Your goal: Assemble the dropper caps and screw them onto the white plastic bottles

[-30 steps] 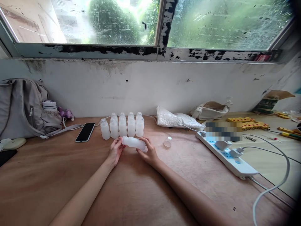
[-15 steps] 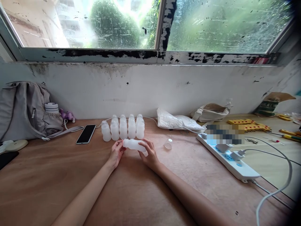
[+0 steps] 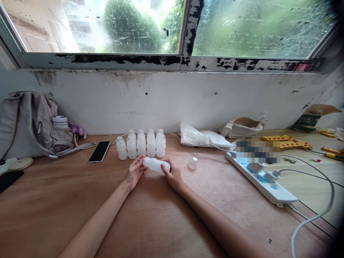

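Observation:
A translucent white bottle (image 3: 156,165) lies on its side just above the wooden table, its neck pointing left. My right hand (image 3: 174,175) is wrapped round its base end, thumb on the near side. My left hand (image 3: 135,173) is at the neck end, fingers bent; whether it pinches the neck or something small there is hard to tell. Behind the hands, several similar bottles (image 3: 141,144) stand upright in close rows. To the right of my right hand, a small clear cap (image 3: 192,163) rests on the table.
A phone (image 3: 99,151) and a grey backpack (image 3: 29,125) are at the left. White plastic packaging (image 3: 204,138) lies by the wall. Right of it are a power strip (image 3: 268,188) with cables, a pale bag (image 3: 243,127) and yellow parts (image 3: 294,143).
My right hand has shifted its hold, with the thumb now along the bottle's side. The bottle has moved slightly right and tilts down toward its base. My left fingers have changed position at the neck.

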`<state>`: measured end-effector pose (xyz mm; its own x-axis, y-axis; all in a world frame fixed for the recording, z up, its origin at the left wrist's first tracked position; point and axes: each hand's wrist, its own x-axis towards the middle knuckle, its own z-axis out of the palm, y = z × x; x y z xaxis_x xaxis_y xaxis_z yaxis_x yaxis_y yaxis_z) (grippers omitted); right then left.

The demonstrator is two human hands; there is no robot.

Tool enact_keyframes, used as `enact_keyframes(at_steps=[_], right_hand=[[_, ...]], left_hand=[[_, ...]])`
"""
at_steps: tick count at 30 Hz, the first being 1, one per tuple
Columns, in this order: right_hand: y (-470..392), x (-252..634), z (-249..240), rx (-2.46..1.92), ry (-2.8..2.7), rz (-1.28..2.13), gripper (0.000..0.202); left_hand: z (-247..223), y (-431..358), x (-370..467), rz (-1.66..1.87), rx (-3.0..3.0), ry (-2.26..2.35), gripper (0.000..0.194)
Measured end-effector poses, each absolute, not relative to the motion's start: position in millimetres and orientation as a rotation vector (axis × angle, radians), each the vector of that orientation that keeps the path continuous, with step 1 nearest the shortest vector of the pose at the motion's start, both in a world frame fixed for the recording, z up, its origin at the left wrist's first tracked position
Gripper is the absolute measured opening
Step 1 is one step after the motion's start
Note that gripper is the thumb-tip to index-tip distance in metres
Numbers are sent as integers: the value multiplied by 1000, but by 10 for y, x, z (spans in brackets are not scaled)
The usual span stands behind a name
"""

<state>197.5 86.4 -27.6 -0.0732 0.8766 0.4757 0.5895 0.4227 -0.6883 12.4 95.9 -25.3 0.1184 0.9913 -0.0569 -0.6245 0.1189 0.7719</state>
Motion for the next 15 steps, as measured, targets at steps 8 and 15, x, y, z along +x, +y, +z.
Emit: enact_keyframes(at_steps=[8,15], right_hand=[[856,1953,-297,-1264,-1835,336,25],[807,1932,-276,-1209,-1943,257,27]], left_hand=[[-291,1027,85,1329,606,704,27],[-317,1023,132,1368,581,746,28]])
